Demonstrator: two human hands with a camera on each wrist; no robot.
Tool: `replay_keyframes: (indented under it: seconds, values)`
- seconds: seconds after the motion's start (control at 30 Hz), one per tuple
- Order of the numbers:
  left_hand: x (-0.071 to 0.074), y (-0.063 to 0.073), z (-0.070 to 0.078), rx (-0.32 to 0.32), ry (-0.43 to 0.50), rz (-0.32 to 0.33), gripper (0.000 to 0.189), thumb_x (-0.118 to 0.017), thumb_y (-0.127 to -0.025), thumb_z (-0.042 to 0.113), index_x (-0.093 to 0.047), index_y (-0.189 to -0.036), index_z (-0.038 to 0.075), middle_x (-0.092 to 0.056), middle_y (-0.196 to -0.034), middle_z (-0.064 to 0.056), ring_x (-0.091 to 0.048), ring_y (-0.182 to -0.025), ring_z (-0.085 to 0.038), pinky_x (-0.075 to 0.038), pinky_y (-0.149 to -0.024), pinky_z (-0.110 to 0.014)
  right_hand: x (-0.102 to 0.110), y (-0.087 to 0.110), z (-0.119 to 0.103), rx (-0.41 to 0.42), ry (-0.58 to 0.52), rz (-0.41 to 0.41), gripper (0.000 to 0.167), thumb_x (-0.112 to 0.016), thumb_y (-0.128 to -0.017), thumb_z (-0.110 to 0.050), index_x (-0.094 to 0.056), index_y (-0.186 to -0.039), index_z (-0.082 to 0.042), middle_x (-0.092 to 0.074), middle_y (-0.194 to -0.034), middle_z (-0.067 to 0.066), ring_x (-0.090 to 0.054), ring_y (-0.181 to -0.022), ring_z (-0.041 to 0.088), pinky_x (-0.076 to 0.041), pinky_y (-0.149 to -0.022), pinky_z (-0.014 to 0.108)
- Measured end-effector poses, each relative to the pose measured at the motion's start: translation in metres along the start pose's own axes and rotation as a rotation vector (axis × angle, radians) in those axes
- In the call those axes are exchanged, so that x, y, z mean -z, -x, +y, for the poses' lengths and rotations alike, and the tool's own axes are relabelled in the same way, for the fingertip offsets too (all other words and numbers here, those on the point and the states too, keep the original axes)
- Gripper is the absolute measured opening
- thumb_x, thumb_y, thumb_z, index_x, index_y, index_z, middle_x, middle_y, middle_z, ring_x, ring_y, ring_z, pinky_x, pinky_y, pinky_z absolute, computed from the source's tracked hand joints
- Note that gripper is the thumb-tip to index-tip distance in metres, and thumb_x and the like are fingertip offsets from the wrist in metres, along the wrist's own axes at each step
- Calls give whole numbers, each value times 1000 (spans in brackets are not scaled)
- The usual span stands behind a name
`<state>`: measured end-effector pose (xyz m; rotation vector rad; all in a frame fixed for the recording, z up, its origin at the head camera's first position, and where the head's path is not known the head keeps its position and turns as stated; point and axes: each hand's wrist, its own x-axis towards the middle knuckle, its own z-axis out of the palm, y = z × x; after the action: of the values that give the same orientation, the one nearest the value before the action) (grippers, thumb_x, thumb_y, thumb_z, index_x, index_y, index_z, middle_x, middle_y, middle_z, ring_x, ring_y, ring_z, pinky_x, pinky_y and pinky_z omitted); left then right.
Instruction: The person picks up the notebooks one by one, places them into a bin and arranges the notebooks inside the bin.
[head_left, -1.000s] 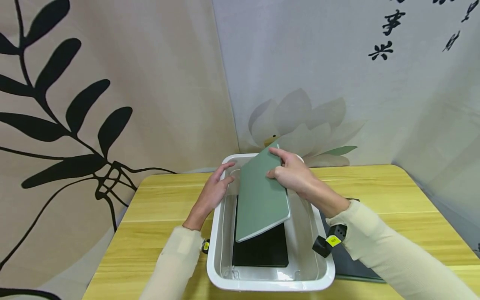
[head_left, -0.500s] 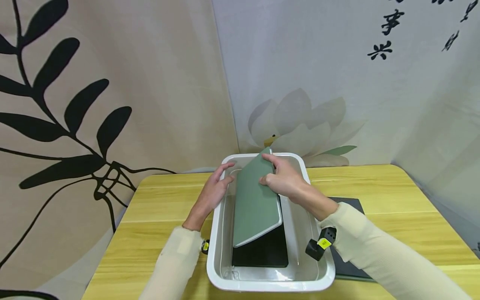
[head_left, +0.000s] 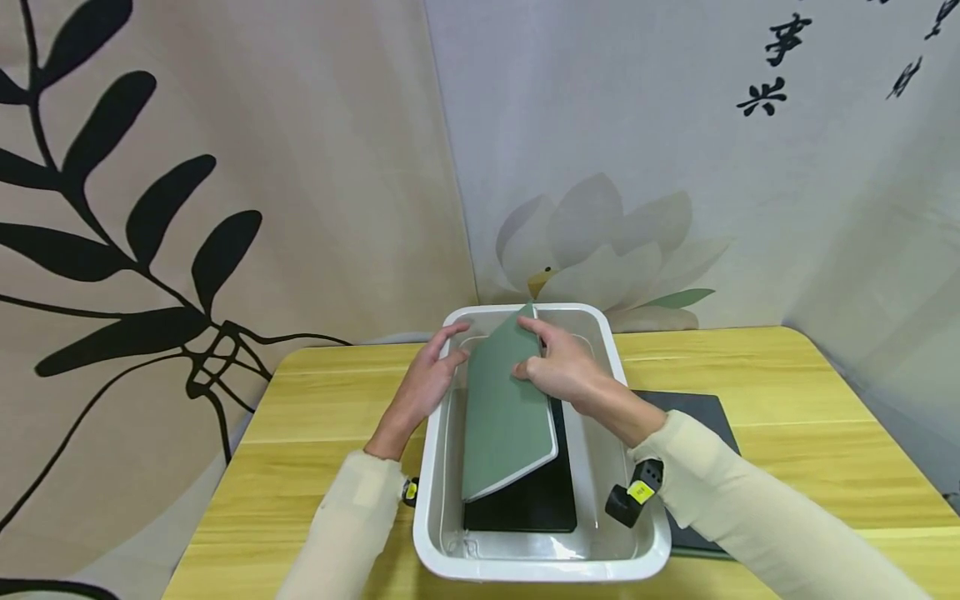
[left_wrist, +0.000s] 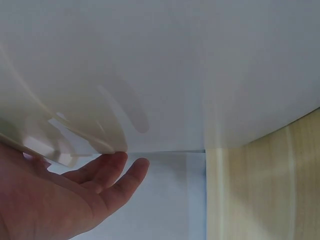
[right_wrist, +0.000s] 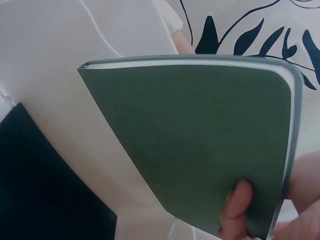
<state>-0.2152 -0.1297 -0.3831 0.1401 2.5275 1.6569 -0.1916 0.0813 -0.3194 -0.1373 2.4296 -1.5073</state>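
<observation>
A green notebook with white page edges is tilted inside a white plastic basin. My right hand pinches it near its upper right edge, thumb on the front cover. In the right wrist view, a finger presses the back cover of the notebook. Below it, a black notebook lies flat on the basin floor, partly covered. My left hand holds the basin's left rim, and in the left wrist view its fingers lie against the outer wall.
Dark grey notebooks or folders lie on the wooden table right of the basin, partly hidden by my right sleeve. Close behind the table hangs a printed cloth backdrop.
My right hand has moved left and slightly down with the green notebook, lowering it further into the basin. The left hand keeps its place on the rim.
</observation>
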Motion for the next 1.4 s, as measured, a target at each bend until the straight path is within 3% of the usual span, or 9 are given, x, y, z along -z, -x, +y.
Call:
replay_keyframes:
  seconds: [0.37,0.77,1.4]
  values:
    - [1,-1,-1,20,21,-5,42,-45,-102,32,-47,-144,33,-35,-157,-2,-43,-134,-33,-37,-104,-64,-9,-4,11,12,12,-20,76,-67,-84,-4,-35,-153,-10,-41,-149,22,-56,-119,35,-50,-95,48]
    - [0,0,1,15,9,2,43,-45,-101,33,-46,-145,32,-34,-157,-1,-40,-137,-32,-35,-105,-65,-14,-4,16,4,1,-24,76,-66,-85,-1,-33,-153,-7,-41,-150,21,-51,-126,37,-45,-101,53]
    - [-1,1,1,-2,-17,10,44,-45,-101,37,-47,-144,32,-31,-160,3,-30,-145,-28,-27,-111,-64,-19,-5,23,-18,56,-22,73,-67,-87,-1,-35,-152,-9,-47,-141,23,-55,-118,38,-51,-94,53]
